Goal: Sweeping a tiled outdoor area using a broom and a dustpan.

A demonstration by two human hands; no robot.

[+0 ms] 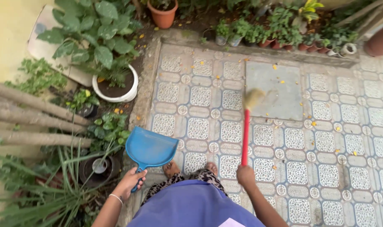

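At far left lie three pale bare trunks [32,120], beside one white round planter [115,89] bearing a broad-leaved spotted plant. The left hand [130,181] is curled closed round the handle of one blue plastic dustpan [150,148], held above the edge of the patterned tiled floor [326,143]. Two bare feet [171,168] show below it. The right hand [245,174] is fisted round one red-handled broom [246,134], its pale bristle head blurred over a plain grey slab [279,90] dotted with yellow petals
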